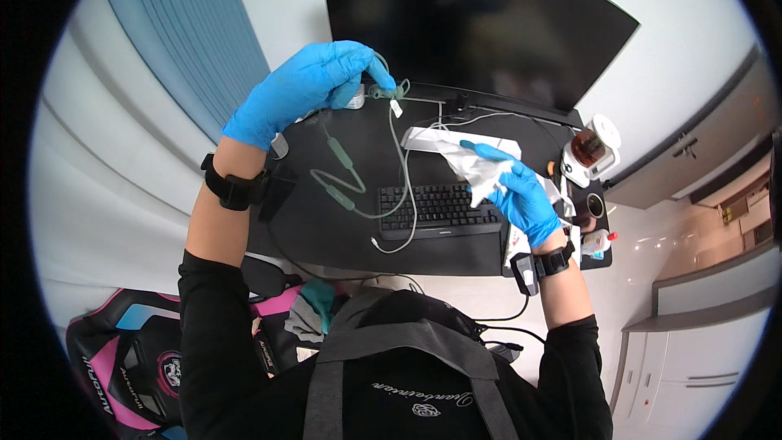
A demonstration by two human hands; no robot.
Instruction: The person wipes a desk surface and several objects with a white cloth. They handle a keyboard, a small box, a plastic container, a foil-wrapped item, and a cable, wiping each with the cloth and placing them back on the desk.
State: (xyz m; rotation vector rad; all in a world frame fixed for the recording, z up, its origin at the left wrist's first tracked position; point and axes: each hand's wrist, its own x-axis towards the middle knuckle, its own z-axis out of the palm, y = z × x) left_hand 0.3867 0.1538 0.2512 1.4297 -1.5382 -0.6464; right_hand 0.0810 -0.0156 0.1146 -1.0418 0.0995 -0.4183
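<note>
My left hand point(311, 85), in a blue disposable glove, pinches green neckband earphones near the earbuds point(385, 92). Their cord with two thicker green sections point(340, 153) hangs in loops in front of the desk. A pale cable point(413, 208) with a small white tag point(396, 108) hangs by the earbuds too, its plug end over the keyboard's front edge; whether my fingers hold it, I cannot tell. In my right hand point(522, 195), also gloved in blue, is a crumpled white tissue or wipe point(476, 168), above the right part of the black keyboard point(443, 211).
The black desk point(305, 220) carries a long white box point(421, 139) behind the keyboard. A glass kettle point(589, 150), a dark cup point(591, 206) and a red-capped bottle point(595, 242) stand at right. A large dark screen point(470, 24) rises behind; a gaming chair point(131, 360) stands lower left.
</note>
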